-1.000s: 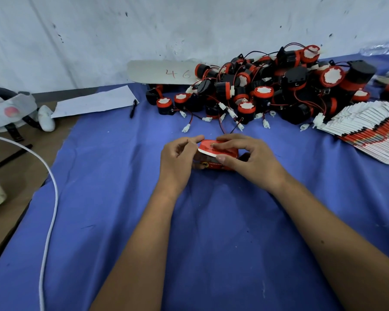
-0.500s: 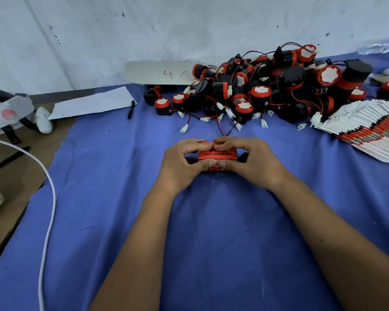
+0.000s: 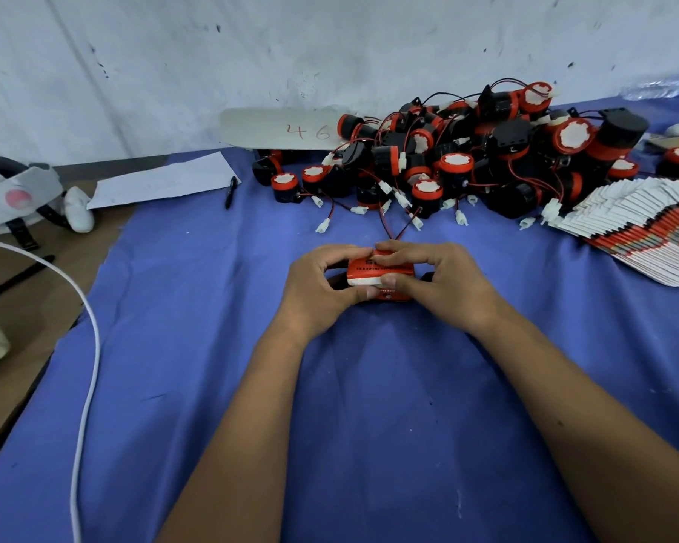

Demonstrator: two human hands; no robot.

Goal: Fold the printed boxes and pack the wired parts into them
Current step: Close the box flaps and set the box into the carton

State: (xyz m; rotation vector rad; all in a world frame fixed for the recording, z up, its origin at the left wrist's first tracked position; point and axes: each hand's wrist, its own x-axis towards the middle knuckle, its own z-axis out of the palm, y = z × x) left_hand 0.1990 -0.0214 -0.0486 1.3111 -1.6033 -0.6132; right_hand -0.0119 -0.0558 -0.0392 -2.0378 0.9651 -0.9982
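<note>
1. Printed box, red with a white flap, sits at the centre of the head view on a blue cloth.
2. Left hand at 9 o'clock and right hand at 3 o'clock both pinch it, thumbs on the near flap.
3. It is probably light, thin card that creases easily; hold by the edges.
4. Wired parts are piled at 12 o'clock, flat boxes at 2 o'clock.

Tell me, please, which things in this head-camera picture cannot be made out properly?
- Red printed box: the left hand and right hand cover its ends, so what is inside is hidden.
- Its lettering is too small to read.
- Fanned stack of flat boxes: cut off by the right edge.
- Pile of wired parts: the rear parts are hidden behind the front ones.
- Clear bottle: blurred and cut off.
</note>
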